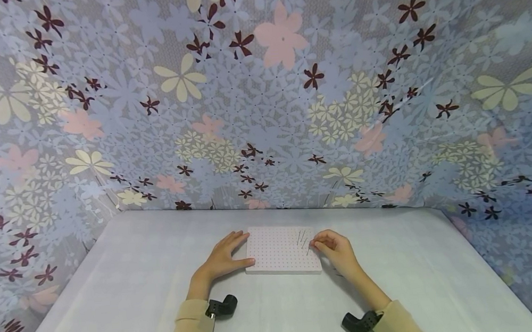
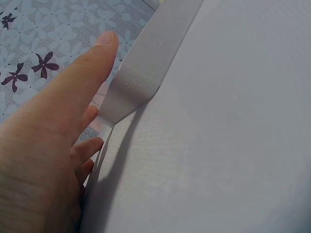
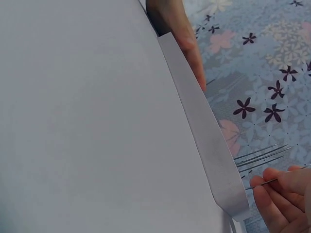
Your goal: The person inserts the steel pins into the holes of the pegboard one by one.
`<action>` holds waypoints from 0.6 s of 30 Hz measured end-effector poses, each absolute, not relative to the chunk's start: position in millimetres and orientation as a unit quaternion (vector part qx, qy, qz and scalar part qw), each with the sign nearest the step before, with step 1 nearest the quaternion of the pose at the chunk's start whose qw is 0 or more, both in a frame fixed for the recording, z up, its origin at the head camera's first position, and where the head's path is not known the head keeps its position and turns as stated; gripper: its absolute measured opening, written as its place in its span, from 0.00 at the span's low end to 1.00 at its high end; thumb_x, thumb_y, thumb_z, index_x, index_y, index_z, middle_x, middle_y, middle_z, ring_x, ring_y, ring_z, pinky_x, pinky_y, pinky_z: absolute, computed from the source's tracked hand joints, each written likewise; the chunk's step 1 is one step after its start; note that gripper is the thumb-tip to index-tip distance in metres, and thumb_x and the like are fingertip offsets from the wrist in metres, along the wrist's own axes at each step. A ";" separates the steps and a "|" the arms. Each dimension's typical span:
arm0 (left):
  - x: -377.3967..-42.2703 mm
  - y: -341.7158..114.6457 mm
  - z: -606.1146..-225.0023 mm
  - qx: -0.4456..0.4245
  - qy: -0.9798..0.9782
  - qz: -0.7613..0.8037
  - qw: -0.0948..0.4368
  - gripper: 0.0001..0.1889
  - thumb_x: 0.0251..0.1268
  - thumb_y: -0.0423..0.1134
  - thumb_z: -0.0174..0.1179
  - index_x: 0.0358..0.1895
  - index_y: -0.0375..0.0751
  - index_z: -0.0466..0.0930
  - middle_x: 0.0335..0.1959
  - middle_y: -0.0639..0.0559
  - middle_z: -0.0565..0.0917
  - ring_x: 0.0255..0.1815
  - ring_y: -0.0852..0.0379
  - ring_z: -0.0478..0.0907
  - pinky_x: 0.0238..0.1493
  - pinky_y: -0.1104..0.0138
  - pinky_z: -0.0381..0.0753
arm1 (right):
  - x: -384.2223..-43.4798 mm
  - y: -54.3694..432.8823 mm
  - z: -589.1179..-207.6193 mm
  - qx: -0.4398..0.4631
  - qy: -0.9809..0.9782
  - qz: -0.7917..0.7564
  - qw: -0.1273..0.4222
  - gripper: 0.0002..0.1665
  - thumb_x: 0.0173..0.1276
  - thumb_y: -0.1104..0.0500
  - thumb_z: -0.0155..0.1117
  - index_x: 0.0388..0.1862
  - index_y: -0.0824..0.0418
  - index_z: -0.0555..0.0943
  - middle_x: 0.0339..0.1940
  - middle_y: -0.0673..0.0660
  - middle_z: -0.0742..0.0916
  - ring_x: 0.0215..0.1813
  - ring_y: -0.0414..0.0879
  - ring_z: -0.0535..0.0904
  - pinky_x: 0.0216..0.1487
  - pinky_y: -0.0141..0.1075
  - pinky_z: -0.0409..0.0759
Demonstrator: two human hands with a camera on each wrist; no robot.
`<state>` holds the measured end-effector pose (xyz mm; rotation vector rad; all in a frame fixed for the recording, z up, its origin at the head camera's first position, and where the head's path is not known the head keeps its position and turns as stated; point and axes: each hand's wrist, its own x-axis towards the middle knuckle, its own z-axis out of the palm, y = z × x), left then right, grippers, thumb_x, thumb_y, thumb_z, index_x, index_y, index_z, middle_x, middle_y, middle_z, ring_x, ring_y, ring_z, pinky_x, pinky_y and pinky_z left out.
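Note:
A white board (image 1: 275, 264) with rows of small holes lies on the table. Several thin metal pins (image 3: 265, 156) stand up from its right part. My right hand (image 1: 336, 249) is at the board's right edge, pinching another thin metal pin (image 3: 266, 183) between thumb and fingertips, its lower end close to the board top. With fingers spread, my left hand (image 1: 221, 258) rests along the left edge, thumb near the front corner and a fingertip near the back one. From the left wrist, the thumb (image 2: 104, 53) shows beside the board's side wall (image 2: 138, 68).
The white-covered table (image 1: 129, 296) extends around the board. A few thin dark pieces (image 1: 338, 274) lie on it beneath my right wrist. Flower-patterned fabric (image 1: 260, 107) hangs behind and at both sides. Black wrist cameras (image 1: 223, 306) sit at both sleeves.

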<state>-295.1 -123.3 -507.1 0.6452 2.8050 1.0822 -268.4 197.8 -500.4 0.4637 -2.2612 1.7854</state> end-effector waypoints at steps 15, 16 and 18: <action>-295.4 -123.7 -507.2 0.213 0.908 0.360 0.037 0.42 0.52 0.54 0.68 0.71 0.46 0.63 0.74 0.40 0.61 0.76 0.37 0.51 0.73 0.38 0.49 | -269.9 194.4 -504.1 0.179 -0.765 0.612 0.089 0.06 0.66 0.71 0.58 0.38 0.77 0.78 0.38 0.76 0.84 0.39 0.32 0.83 0.42 0.21 0.81; -295.4 -123.8 -507.2 0.213 0.908 0.359 0.037 0.42 0.52 0.54 0.68 0.71 0.46 0.63 0.74 0.40 0.61 0.76 0.37 0.51 0.73 0.38 0.49 | -269.4 194.2 -503.2 0.176 -0.767 0.611 0.090 0.05 0.66 0.72 0.58 0.37 0.76 0.78 0.38 0.75 0.84 0.39 0.32 0.83 0.42 0.21 0.81; -295.6 -124.0 -507.5 0.215 0.908 0.357 0.036 0.42 0.52 0.54 0.68 0.71 0.46 0.63 0.74 0.40 0.61 0.76 0.37 0.51 0.73 0.39 0.49 | -267.9 193.2 -500.5 0.169 -0.771 0.607 0.093 0.04 0.66 0.73 0.57 0.37 0.76 0.78 0.37 0.75 0.84 0.39 0.33 0.83 0.42 0.22 0.82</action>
